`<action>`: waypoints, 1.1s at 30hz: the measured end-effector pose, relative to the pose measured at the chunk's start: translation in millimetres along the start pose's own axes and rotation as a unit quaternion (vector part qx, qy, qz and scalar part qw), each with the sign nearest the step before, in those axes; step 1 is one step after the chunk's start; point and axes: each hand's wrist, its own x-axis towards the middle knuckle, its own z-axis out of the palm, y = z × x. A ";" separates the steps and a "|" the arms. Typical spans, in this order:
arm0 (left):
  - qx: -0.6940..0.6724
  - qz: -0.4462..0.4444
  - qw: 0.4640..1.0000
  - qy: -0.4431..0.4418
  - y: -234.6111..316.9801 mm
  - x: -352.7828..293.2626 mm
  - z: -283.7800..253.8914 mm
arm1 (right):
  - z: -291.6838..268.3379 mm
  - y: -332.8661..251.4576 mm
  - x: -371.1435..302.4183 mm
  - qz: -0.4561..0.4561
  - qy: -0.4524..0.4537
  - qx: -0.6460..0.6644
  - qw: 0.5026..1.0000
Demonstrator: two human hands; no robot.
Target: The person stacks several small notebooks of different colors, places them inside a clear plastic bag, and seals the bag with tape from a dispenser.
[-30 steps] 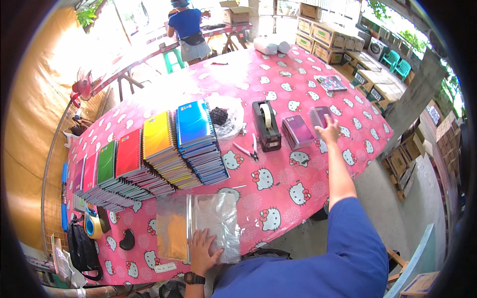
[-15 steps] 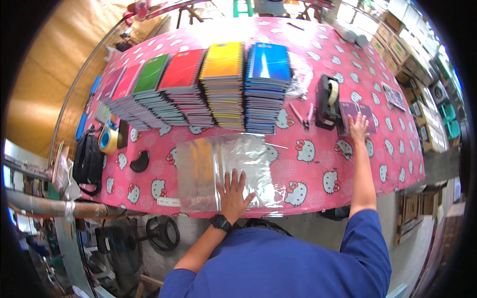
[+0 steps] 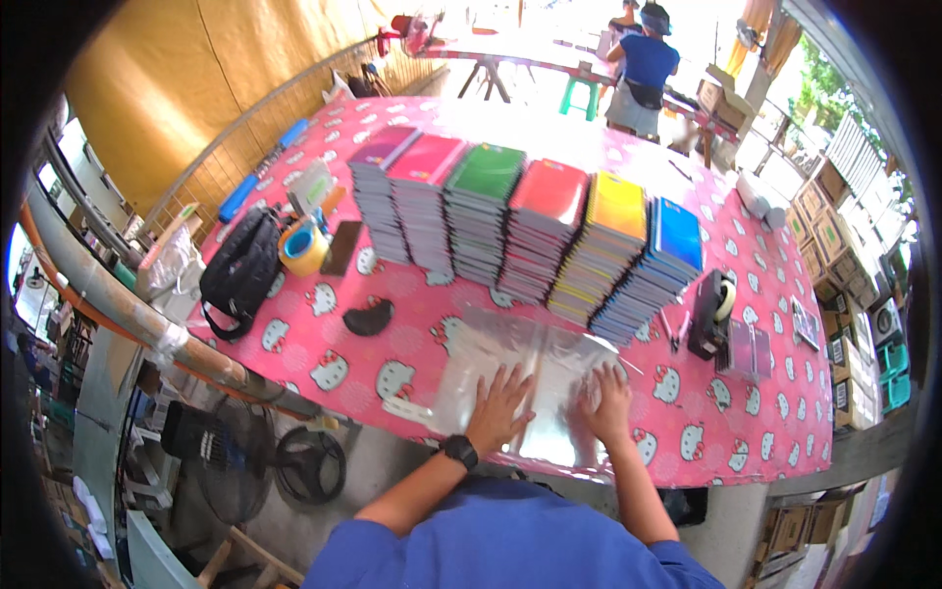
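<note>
My left hand (image 3: 498,407) lies flat on a clear plastic bag (image 3: 561,388) at the table's near edge, its fingers spread. On the bag's right part rests my right hand (image 3: 606,404), fingers apart and slightly bent, with nothing seen in its grasp. Just beyond the bag stand tall stacks of spiral notebooks in a row: purple (image 3: 385,147), pink (image 3: 428,159), green (image 3: 486,172), red (image 3: 549,187), yellow (image 3: 618,204) and blue (image 3: 677,236). To the right are a black tape dispenser (image 3: 705,319) and small purple booklets (image 3: 751,351).
Pink-handled pliers (image 3: 675,336) lie left of the dispenser. At the left are a black bag (image 3: 243,275), tape rolls (image 3: 306,251) and a dark curved object (image 3: 368,316). A metal pipe (image 3: 128,304) runs past the left edge. A person (image 3: 648,64) stands at a far table.
My right hand has left the small purple booklets and come left onto the plastic bag. My left hand stays on the bag. The view has tilted up and turned, showing a person far off.
</note>
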 end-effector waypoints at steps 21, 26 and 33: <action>-0.235 -0.106 0.907 0.333 -232.4 -48.5 -191.6 | 97.5 -383.1 366.1 -0.299 0.117 -0.244 0.915; -0.164 -0.042 0.837 0.521 -236.8 -5.3 -285.2 | 19.2 -415.0 263.7 -0.411 -0.073 0.026 0.908; -0.754 -0.192 0.609 0.150 -238.8 0.2 -189.6 | 32.3 -310.7 314.4 -0.254 0.088 -0.261 0.927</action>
